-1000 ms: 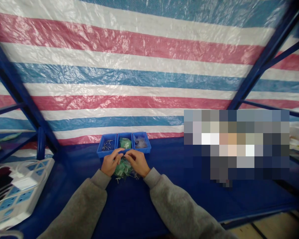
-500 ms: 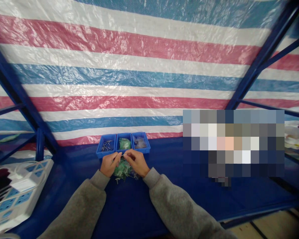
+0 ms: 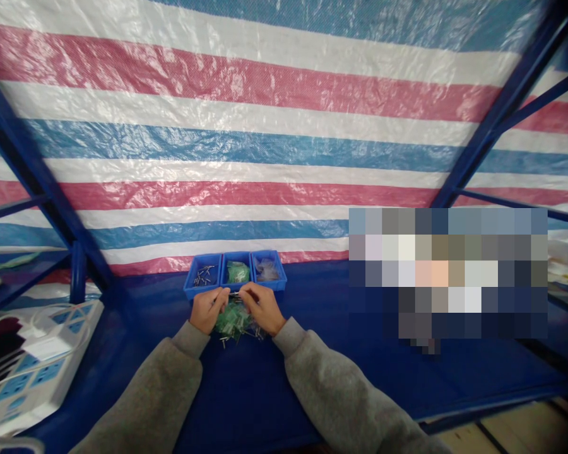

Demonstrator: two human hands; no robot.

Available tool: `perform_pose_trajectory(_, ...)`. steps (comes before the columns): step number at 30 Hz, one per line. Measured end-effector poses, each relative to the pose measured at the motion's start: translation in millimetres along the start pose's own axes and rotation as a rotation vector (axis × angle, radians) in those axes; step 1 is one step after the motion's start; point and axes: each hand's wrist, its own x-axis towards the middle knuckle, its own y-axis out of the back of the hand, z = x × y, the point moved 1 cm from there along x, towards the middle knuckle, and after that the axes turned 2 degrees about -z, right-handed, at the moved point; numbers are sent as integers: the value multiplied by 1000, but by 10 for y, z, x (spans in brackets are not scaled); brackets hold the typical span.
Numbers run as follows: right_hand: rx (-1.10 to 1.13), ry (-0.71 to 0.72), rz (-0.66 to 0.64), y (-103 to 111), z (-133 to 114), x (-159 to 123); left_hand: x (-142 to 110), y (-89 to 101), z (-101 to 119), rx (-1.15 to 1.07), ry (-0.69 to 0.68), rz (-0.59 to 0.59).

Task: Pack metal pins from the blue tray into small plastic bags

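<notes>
My left hand (image 3: 208, 309) and my right hand (image 3: 264, 308) meet over a small pile of green parts and metal pins (image 3: 234, 325) on the blue table. Both hands are closed in a pinch, and a thin metal pin (image 3: 235, 293) spans between their fingertips. Just beyond the hands stand three blue bins: the left bin (image 3: 202, 277) holds metal pins, the middle bin (image 3: 237, 272) green parts, the right bin (image 3: 267, 270) greyish clear parts. Grey sleeves cover both forearms.
A white power strip with cables (image 3: 26, 366) lies at the left edge. A striped red, white and blue tarp (image 3: 265, 145) hangs behind the table. Blue frame bars (image 3: 42, 189) slant up on both sides. A blurred patch covers the right of the table.
The hands stay in place over the pile; their fingertips have shifted slightly around the thin pin held between them.
</notes>
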Motion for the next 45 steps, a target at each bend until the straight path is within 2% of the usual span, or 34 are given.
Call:
perform_pose_trajectory(4, 0, -26, 41, 15, 5, 2, 10, -28, -21, -61, 18, 57)
perform_pose_trajectory(10, -23, -35, 17, -20, 56, 11, 8, -46, -67, -144, 43, 126)
perform_pose_trajectory(16, -67, -90, 122, -41, 168, 24, 5, -15, -55, -266, 108, 141)
perform_pose_trajectory(22, -85, -83, 94, -35, 140, 26, 2, -22, -28, -108, 90, 48)
perform_pose_trajectory(29, -102, -78, 106, -27, 140, 20, 10, -10, -44, -56, 38, 149)
perform_pose_trajectory(33, -104, -67, 116, -13, 124, 27, 15, -15, -76, 5, -16, 155)
perform_pose_trajectory(37, -73, -57, 131, 5, 92, 26, 9, -35, -118, -33, 45, 194)
perform_pose_trajectory(40, -40, -27, 105, 7, 58, 16, 1, -46, -124, -73, 64, 169)
perform_pose_trajectory(45, -8, 52, -43, -34, 20, -4, -7, -40, -94, -63, 54, 125)
